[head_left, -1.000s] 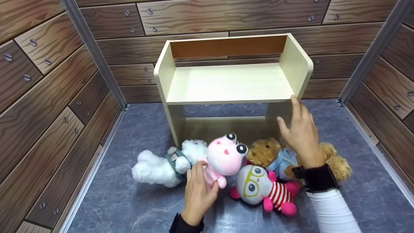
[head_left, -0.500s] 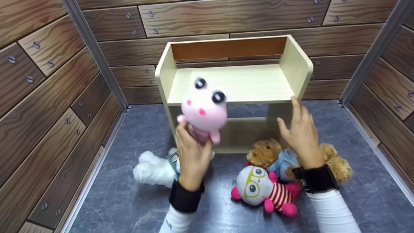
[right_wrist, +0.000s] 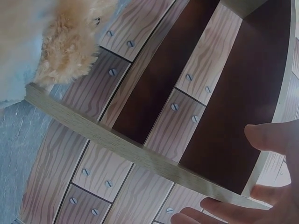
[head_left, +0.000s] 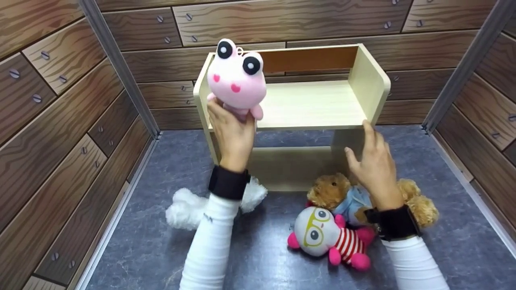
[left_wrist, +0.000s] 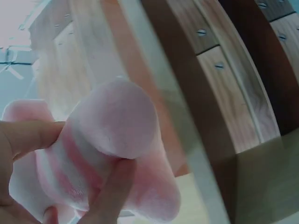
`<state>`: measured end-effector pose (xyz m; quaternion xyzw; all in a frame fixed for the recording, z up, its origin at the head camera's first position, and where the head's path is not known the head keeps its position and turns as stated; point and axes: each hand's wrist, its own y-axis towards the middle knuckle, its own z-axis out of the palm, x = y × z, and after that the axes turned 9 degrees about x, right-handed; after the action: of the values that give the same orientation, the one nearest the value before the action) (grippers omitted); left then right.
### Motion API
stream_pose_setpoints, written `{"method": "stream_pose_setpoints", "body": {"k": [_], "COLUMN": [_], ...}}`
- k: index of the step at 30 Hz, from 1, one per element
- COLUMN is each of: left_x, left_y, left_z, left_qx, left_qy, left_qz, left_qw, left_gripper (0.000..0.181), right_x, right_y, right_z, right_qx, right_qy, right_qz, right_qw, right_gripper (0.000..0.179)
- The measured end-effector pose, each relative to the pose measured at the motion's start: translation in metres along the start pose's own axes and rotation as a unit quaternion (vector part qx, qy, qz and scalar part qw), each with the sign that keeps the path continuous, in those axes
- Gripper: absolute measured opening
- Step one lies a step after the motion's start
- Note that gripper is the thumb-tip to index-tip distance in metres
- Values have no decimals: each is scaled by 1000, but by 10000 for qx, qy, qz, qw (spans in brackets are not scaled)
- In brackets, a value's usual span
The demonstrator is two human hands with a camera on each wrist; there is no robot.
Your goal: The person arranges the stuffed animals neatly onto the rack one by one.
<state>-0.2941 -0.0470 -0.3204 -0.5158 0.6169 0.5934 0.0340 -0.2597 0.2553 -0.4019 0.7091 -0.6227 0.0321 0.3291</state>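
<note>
A pink plush frog [head_left: 238, 86] with big black-and-white eyes is gripped round its striped body by my left hand [head_left: 231, 135]. In the head view it is held upright before the left end of a pale wooden shelf's [head_left: 310, 102] upper board. The left wrist view shows thumb and fingers pressing into the striped plush body [left_wrist: 77, 163]. My right hand [head_left: 377, 167] touches the shelf's right front edge with its fingertips, its fingers mostly straight and the thumb spread. In the right wrist view those fingers [right_wrist: 229, 210] lie along the shelf's side panel [right_wrist: 126, 147].
Lying on the grey floor are a white plush toy [head_left: 183, 209], partly hidden by my left arm, a brown teddy bear [head_left: 328, 189] in blue, and a grey-headed plush toy [head_left: 316, 231] with yellow glasses and striped body. Wood-patterned walls [head_left: 60, 121] surround the area.
My left hand has lifted the pink plush frog from beside the white plush toy, up and slightly left to the upper board's height. My right hand stays at the shelf edge.
</note>
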Motion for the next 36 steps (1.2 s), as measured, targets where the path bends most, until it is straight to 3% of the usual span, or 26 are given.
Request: {"method": "stream_pose_setpoints", "body": {"k": [7, 15, 21, 27, 36], "left_x": [12, 22, 28, 28, 31], "left_y": [29, 50, 62, 72, 82], "left_z": [17, 26, 27, 31, 35], "left_qx": [279, 613, 1035, 1292, 1369], "left_qy": [-100, 186, 135, 469, 673], "left_qz": [-752, -1143, -1215, -1247, -1233], "left_qw": [9967, 9914, 9871, 9826, 9806], "left_gripper": [67, 64, 19, 23, 17], "right_x": [-1, -1, -1, -1, 0], "right_y": [0, 0, 0, 0, -1], "right_z": [0, 0, 1, 0, 1], "right_qx": [-62, -59, 22, 28, -1], "right_qy": [-48, -46, -11, -24, -115], "right_qz": [-31, -25, 4, 58, 34], "right_qw": [10000, 10000, 10000, 10000, 9999], "right_gripper": [81, 82, 83, 85, 84]}}
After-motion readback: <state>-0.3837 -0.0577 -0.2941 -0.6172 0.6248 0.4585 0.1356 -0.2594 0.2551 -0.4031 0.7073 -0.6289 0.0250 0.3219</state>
